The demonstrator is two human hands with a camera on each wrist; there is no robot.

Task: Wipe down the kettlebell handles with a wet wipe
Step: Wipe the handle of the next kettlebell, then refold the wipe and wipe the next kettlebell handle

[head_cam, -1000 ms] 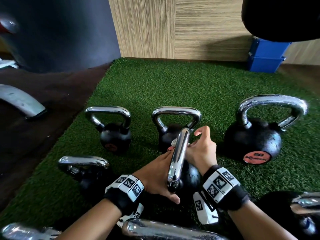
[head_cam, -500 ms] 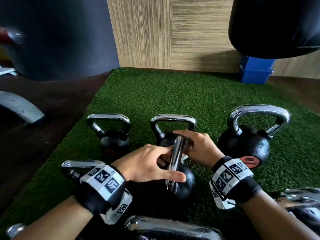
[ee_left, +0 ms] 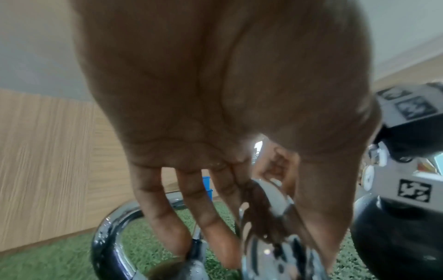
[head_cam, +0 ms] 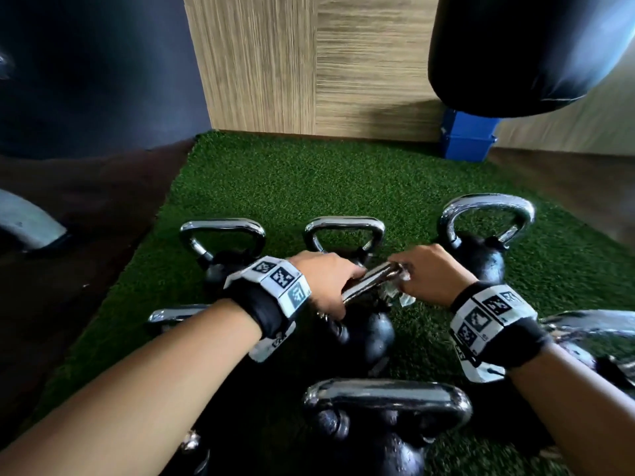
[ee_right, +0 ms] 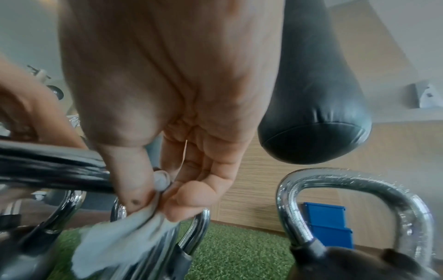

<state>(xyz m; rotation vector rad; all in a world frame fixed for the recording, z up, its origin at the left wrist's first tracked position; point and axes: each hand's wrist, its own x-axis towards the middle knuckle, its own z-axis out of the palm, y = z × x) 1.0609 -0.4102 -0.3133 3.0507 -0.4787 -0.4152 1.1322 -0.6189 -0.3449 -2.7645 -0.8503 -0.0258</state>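
Left hand (head_cam: 326, 283) gripped the chrome handle (head_cam: 369, 281), fingers apparently wrapped round it; right hand (head_cam: 426, 278) pinched the wet wipe (ee_right: 124, 238) between thumb and fingers at its end.

Beyond the fingers (head_cam: 398, 261): 3 kettlebells (head_cam: 343, 235) in a row on the turf mat (head_cam: 309, 180).
Under the fingers: held kettlebell (head_cam: 364, 331), wet wipe (head_cam: 395, 292) on its handle.
Behind the row: blue box (head_cam: 467, 139), by the wall (head_cam: 309, 63).

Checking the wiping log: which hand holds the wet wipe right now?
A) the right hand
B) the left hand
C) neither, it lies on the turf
A: the right hand pinches the wipe between thumb and fingers at the handle, which the left hand grips.
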